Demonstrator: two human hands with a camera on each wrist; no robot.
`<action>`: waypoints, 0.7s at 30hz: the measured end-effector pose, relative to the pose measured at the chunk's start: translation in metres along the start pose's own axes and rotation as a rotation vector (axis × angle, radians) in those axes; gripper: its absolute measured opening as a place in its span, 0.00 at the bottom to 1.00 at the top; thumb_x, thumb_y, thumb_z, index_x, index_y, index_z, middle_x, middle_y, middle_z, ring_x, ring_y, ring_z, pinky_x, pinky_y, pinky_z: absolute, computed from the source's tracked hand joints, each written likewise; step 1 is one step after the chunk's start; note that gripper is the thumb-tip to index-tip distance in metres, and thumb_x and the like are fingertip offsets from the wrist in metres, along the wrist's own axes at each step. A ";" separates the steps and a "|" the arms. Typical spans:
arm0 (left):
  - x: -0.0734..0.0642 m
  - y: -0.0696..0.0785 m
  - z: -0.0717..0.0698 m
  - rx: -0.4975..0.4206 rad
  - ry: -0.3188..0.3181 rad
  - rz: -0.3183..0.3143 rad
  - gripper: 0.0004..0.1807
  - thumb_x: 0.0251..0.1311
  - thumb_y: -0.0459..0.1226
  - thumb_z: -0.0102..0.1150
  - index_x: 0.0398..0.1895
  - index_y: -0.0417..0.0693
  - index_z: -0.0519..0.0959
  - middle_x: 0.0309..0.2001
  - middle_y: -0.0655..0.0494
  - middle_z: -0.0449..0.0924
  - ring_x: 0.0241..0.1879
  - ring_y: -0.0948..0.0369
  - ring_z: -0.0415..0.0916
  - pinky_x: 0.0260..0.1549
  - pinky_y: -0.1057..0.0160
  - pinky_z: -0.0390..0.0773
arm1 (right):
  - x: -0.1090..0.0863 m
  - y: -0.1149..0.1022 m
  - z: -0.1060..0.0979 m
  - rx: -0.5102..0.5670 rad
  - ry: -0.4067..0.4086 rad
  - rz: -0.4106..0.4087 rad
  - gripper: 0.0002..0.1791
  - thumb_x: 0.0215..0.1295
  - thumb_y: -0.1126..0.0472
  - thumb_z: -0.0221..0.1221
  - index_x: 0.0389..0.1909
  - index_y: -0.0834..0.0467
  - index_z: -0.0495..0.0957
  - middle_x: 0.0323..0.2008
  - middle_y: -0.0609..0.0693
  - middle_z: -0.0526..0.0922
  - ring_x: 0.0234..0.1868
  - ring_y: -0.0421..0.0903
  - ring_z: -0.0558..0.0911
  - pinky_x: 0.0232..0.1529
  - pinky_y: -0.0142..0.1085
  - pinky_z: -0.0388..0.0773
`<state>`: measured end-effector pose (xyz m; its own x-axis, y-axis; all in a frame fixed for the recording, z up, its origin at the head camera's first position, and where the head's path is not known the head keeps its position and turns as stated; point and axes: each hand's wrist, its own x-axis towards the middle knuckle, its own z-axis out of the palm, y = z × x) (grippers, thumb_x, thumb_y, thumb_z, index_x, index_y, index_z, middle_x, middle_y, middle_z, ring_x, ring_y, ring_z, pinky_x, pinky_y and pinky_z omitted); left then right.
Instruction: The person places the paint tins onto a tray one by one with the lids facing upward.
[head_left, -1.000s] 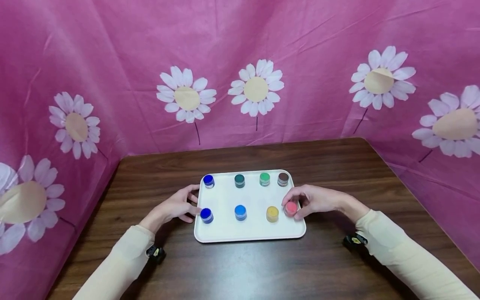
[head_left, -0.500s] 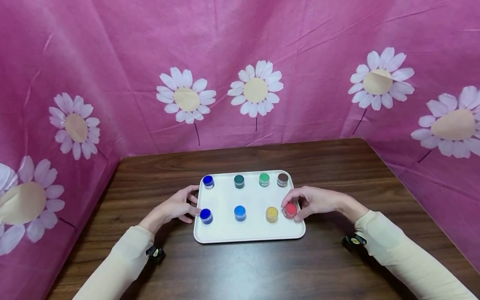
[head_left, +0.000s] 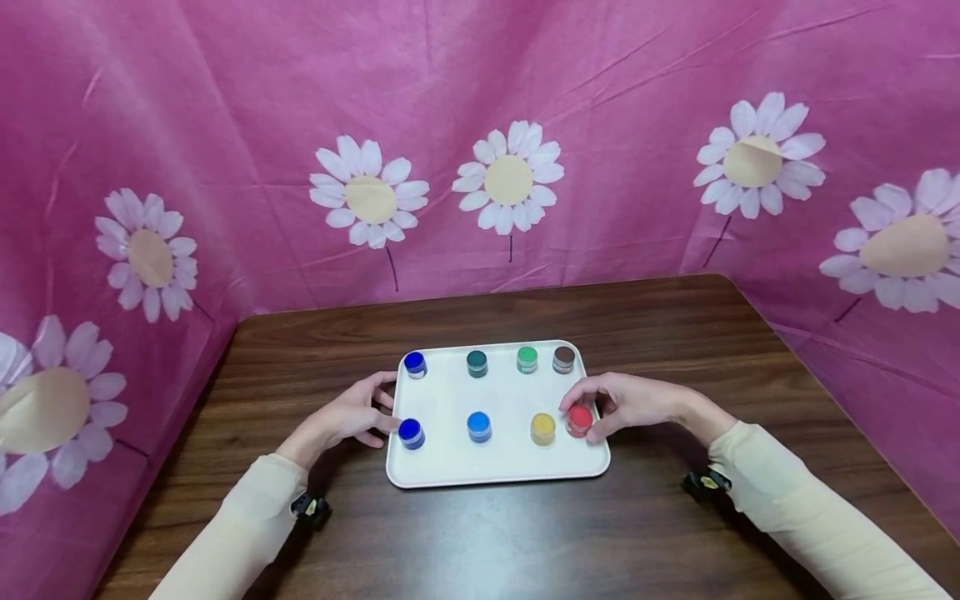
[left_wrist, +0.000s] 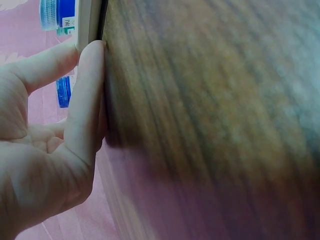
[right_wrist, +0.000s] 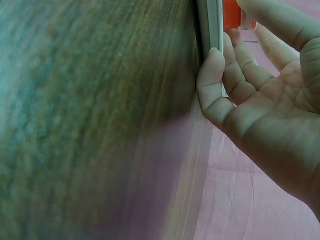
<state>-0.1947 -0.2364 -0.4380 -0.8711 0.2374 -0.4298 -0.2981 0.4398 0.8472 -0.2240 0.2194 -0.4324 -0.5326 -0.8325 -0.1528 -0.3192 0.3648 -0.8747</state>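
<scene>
A white tray (head_left: 446,467) lies on the table with several small screw-lid paint jars in two rows. My right hand (head_left: 630,400) pinches the jar with the red lid (head_left: 580,417) between thumb and fingers at the tray's right end. In the right wrist view, a finger (right_wrist: 212,67) lies against the tray's outer side. My left hand (head_left: 352,414) holds the tray's left edge, thumb at the rim beside a dark blue jar (head_left: 411,433). In the left wrist view, the tray edge (left_wrist: 89,22) is between the thumb and a finger.
The front row also has a light blue jar (head_left: 479,427) and a yellow jar (head_left: 543,429). Behind stand another dark blue jar (head_left: 416,365), a dark green (head_left: 477,364), a green (head_left: 527,360) and a brown jar (head_left: 563,360). A pink flowered cloth (head_left: 450,58) surrounds the table (head_left: 480,542).
The head view has shifted very slightly. Both hands and the jars keep their places, and the red lid looks deeper red than it did one second ago.
</scene>
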 end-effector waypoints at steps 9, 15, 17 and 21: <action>-0.001 0.004 0.000 0.009 -0.003 -0.006 0.48 0.53 0.27 0.72 0.77 0.46 0.58 0.49 0.40 0.66 0.38 0.51 0.79 0.30 0.50 0.87 | -0.001 -0.002 -0.001 -0.003 -0.004 0.029 0.26 0.59 0.63 0.72 0.59 0.58 0.79 0.48 0.51 0.83 0.42 0.47 0.78 0.37 0.33 0.79; 0.000 0.011 -0.003 0.054 -0.025 -0.008 0.49 0.54 0.28 0.72 0.78 0.45 0.56 0.50 0.39 0.68 0.38 0.52 0.80 0.31 0.50 0.87 | -0.003 -0.014 -0.019 -0.004 -0.030 0.052 0.26 0.65 0.64 0.68 0.63 0.62 0.75 0.54 0.54 0.82 0.55 0.54 0.79 0.55 0.40 0.80; -0.001 0.014 -0.004 0.071 -0.045 -0.004 0.49 0.55 0.29 0.72 0.78 0.43 0.55 0.49 0.39 0.70 0.37 0.52 0.81 0.32 0.50 0.87 | -0.006 -0.019 -0.028 -0.010 -0.001 0.066 0.24 0.69 0.64 0.65 0.64 0.64 0.74 0.58 0.57 0.80 0.59 0.58 0.78 0.59 0.38 0.77; -0.005 0.019 -0.010 0.108 -0.065 0.006 0.47 0.59 0.32 0.70 0.77 0.39 0.54 0.48 0.41 0.76 0.36 0.52 0.82 0.35 0.49 0.87 | -0.011 -0.026 -0.049 -0.049 0.118 0.128 0.23 0.74 0.58 0.60 0.65 0.62 0.75 0.61 0.60 0.78 0.59 0.57 0.78 0.57 0.39 0.79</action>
<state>-0.2000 -0.2382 -0.4166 -0.8443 0.2947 -0.4475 -0.2464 0.5282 0.8126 -0.2481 0.2396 -0.3860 -0.6590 -0.7240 -0.2037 -0.2794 0.4871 -0.8274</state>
